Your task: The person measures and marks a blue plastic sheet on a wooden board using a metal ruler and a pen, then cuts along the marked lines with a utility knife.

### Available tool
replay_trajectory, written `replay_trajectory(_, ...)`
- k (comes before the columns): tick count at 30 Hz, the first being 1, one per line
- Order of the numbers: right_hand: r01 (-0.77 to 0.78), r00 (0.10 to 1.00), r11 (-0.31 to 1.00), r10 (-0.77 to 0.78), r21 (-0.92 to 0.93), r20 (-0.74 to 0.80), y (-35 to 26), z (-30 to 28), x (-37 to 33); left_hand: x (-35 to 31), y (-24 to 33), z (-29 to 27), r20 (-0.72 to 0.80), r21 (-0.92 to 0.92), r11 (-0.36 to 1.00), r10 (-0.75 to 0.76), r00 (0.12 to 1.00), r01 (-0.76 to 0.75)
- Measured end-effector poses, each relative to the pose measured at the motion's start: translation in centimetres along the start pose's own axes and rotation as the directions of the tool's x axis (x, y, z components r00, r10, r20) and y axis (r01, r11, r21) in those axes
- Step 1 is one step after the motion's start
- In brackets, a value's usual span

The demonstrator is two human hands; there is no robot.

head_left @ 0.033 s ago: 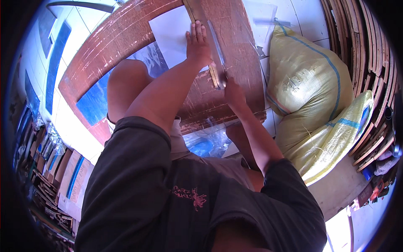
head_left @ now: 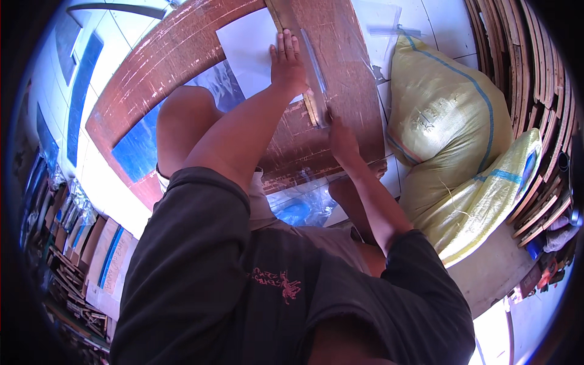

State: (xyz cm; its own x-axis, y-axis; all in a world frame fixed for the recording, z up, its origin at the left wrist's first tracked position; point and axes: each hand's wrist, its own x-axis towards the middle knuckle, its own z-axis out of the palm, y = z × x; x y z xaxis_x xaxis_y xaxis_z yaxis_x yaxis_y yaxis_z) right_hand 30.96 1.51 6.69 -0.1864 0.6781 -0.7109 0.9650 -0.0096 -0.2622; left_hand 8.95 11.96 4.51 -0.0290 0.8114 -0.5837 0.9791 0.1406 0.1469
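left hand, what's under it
A white sheet and a long strip show around the left hand, both passing beneath it; what the palm itself covers is hidden.

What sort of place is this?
Likely a small workshop: a scratched brown board as work surface, stacked wooden pieces on the far right, and a bulging yellow sack beside the board.

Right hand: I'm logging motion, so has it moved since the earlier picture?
Yes, slightly: the right hand has shifted toward the right edge of the brown board.
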Motion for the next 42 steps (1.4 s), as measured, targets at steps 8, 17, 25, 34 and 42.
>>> replay_trajectory(8, 0.179, 0.948, 0.979, -0.145, 0.1, -0.282, -8.6, -8.4, 11.8, 0.5, -0.1, 0.0, 0.037, 0.069, 0.998, -0.009, 0.999, 0.006)
replay_trajectory(17, 0.1, 0.984, 0.975, -0.068, 0.199, -0.163, -14.6, -9.3, 16.1, 0.3, -0.6, 0.1, -0.016, 0.015, 1.0, 0.012, 1.0, -0.012)
replay_trajectory(25, 0.059, 0.989, 0.992, -0.044, 0.108, -0.14, -12.5, -8.7, 15.3, 1.0, 0.1, 0.1, 0.008, 0.042, 0.999, 0.009, 1.0, -0.01)
replay_trajectory(34, -0.038, 0.997, 0.999, 0.037, 0.009, 0.075, -0.4, -0.8, 1.8, 0.1, 0.4, 0.6, 0.011, 0.014, 1.0, -0.008, 1.0, 0.008)
replay_trajectory(42, 0.136, 0.97, 0.983, -0.107, 0.122, -0.217, -6.6, -8.2, 10.3, 0.4, 0.2, -0.8, 0.018, 0.027, 1.0, -0.008, 1.0, 0.007)
